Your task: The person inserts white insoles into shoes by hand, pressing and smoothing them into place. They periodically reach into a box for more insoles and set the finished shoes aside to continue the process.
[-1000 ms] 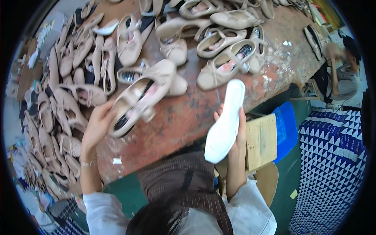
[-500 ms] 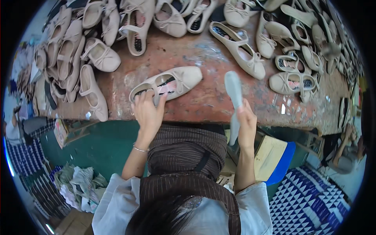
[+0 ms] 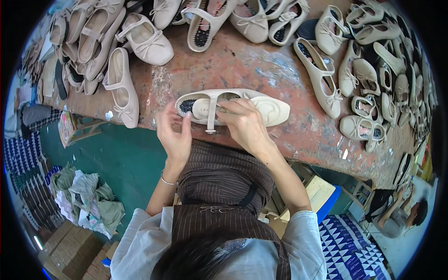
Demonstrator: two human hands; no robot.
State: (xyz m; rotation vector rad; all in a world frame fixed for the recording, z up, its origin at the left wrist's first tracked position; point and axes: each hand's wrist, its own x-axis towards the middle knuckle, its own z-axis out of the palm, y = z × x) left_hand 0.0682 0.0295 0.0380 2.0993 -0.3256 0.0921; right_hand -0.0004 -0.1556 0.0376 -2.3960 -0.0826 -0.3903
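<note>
A beige strap shoe (image 3: 219, 94) lies sideways on the table in front of me, its heel to the left and toe to the right. A pale cream insole (image 3: 269, 111) is partly in it: the heel end passes under the strap, and the broad front end lies over the toe. My right hand (image 3: 242, 119) is closed on the insole's middle, inside the shoe opening; its fingertips are partly hidden. At the shoe's heel, my left hand (image 3: 173, 131) has its fingers apart, with the thumb by the rim. The dark patterned inner sole (image 3: 186, 106) shows at the heel.
Many beige shoes crowd the worn table (image 3: 196, 70), including a strap shoe (image 3: 122, 88) at left and another strap shoe (image 3: 322, 77) at right. A cloth heap (image 3: 86, 196) lies at lower left. At far right sits another person (image 3: 401, 217).
The insole, earlier held up at the right, is now in the shoe under the strap. My right hand moved left with it. My left hand has come off the shoe's opening. The view has shifted.
</note>
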